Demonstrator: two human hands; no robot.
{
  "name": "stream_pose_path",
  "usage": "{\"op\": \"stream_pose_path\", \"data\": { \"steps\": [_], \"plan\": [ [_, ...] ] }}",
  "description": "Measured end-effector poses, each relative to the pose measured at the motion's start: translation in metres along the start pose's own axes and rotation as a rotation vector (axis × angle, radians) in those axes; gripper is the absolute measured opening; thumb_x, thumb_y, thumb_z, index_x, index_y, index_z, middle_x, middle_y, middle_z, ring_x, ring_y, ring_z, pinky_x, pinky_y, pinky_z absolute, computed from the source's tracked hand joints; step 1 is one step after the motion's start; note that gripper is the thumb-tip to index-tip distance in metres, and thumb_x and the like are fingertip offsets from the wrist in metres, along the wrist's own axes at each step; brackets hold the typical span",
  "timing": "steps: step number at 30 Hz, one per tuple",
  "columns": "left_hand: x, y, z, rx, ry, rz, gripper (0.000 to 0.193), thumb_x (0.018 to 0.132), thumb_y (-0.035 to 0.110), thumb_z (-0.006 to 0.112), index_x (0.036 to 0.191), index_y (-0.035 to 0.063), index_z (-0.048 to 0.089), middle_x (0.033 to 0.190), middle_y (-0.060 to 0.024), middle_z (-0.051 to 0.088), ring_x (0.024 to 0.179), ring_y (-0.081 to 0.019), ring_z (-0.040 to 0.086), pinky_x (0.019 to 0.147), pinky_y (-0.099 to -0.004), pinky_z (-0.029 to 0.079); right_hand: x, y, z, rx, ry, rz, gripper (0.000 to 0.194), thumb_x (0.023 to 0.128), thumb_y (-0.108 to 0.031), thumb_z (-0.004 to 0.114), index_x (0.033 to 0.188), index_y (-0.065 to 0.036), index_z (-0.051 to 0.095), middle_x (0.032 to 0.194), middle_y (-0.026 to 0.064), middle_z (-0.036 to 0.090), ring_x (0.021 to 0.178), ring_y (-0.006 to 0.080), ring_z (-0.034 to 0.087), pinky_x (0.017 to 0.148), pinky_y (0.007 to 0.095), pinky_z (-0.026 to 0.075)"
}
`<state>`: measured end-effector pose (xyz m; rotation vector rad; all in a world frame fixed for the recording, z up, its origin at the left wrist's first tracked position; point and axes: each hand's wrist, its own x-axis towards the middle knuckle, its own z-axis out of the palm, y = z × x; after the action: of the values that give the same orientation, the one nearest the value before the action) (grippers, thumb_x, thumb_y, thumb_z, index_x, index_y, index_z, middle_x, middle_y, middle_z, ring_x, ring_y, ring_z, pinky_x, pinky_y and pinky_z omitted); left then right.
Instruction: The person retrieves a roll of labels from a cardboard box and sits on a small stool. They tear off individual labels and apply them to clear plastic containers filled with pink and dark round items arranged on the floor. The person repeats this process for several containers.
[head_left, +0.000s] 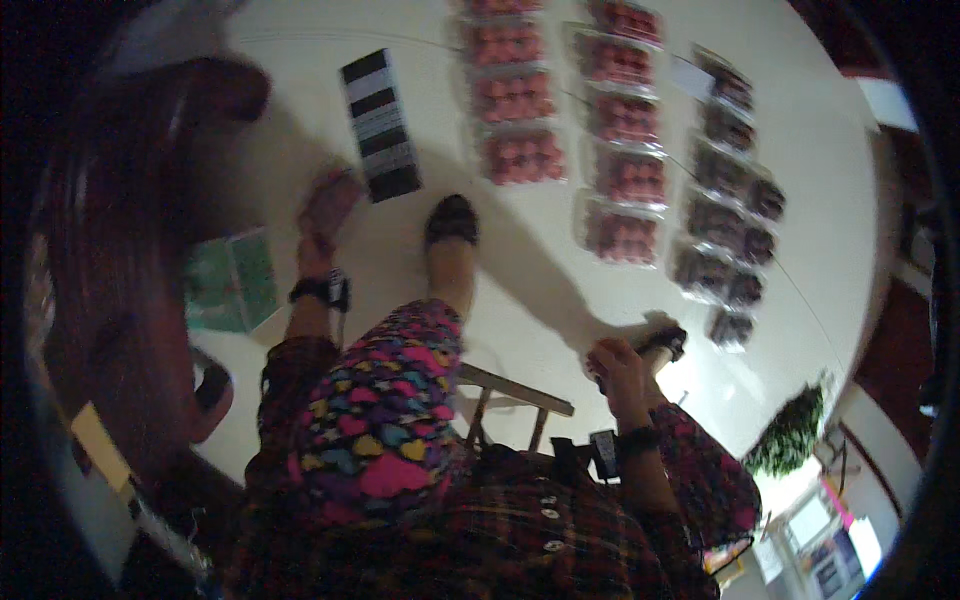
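Note:
My left hand (330, 206), blurred, hangs low beside a sheet with black and white bands (381, 124) on the pale floor. A gap seems to separate its fingers from the sheet, and nothing clear shows in it. My right hand (619, 371) has curled fingers in front of my right lower leg, near the dark shoe (667, 341); whether it holds something small is hidden. Each wrist wears a dark strap with a small device. Ahead on the floor, clear packs of pink-red pieces (525, 156) form two rows, and packs of dark pieces (701, 274) form another.
Dark, glossy wooden furniture (120, 247) runs along the left. A green box-like item (232, 281) sits beside it. Under me is a wooden-framed seat (517, 390). At the right stand a leafy plant (787, 435) and a cluttered surface with papers (810, 525).

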<state>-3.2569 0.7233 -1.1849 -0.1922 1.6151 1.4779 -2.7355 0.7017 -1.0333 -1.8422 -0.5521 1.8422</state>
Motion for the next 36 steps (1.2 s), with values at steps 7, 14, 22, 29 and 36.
{"op": "stream_pose_path", "data": {
  "steps": [7, 14, 22, 29, 36],
  "plan": [
    [0.009, -0.007, -0.040, -0.056, 0.094, 0.050, 0.055, 0.089, 0.052, 0.056, 0.118, 0.0058, 0.056, 0.090, -0.0045, 0.060, 0.084, -0.0124, 0.055, 0.069, -0.0273, 0.048, -0.002, -0.005, 0.012, -0.025, -0.062, 0.057, 0.014, 0.085, -0.011, 0.064, 0.096, -0.003, 0.059, 0.080, 0.0046, 0.061, 0.070, 0.0131, 0.059, 0.065, 0.0245, 0.048],
    [0.029, -0.004, -0.053, 0.311, 0.132, -0.066, 0.057, 0.086, 0.045, 0.063, 0.120, 0.0012, 0.052, 0.102, -0.0100, 0.058, 0.091, -0.0177, 0.056, 0.077, -0.0292, 0.049, 0.005, -0.003, 0.010, -0.031, -0.043, 0.098, 0.012, 0.085, -0.010, 0.064, 0.094, -0.005, 0.059, 0.079, 0.0039, 0.060, 0.070, 0.0139, 0.058, 0.062, 0.0244, 0.048],
    [0.045, 0.040, -0.058, 0.551, -0.109, 0.175, 0.048, 0.086, 0.029, 0.060, 0.124, 0.0015, 0.050, 0.115, -0.0098, 0.057, 0.103, -0.0209, 0.054, 0.091, -0.0364, 0.045, -0.049, -0.103, 0.017, -0.093, 0.082, -0.388, 0.011, 0.088, -0.009, 0.061, 0.097, -0.003, 0.058, 0.085, 0.0028, 0.059, 0.075, 0.0121, 0.055, 0.071, 0.0257, 0.045],
    [-0.053, 0.192, 0.098, 0.186, -0.718, 0.184, 0.044, 0.092, 0.019, 0.054, 0.132, 0.0012, 0.045, 0.130, -0.0063, 0.051, 0.116, -0.0164, 0.050, 0.100, -0.0295, 0.039, -0.232, -0.201, -0.122, -0.503, 0.507, -0.856, 0.010, 0.089, -0.006, 0.058, 0.097, -0.001, 0.060, 0.088, 0.0066, 0.065, 0.084, 0.0120, 0.060, 0.077, 0.0254, 0.047],
    [-0.278, 0.262, 0.287, 0.406, -1.176, 0.561, 0.044, 0.097, 0.022, 0.048, 0.135, 0.0002, 0.042, 0.133, -0.0062, 0.048, 0.117, -0.0145, 0.049, 0.106, -0.0292, 0.033, -0.183, 0.035, -0.361, -0.420, 1.083, -0.574, 0.015, 0.084, -0.012, 0.058, 0.094, -0.002, 0.064, 0.085, 0.0046, 0.064, 0.081, 0.0144, 0.057, 0.072, 0.0290, 0.048]
  ]
}}
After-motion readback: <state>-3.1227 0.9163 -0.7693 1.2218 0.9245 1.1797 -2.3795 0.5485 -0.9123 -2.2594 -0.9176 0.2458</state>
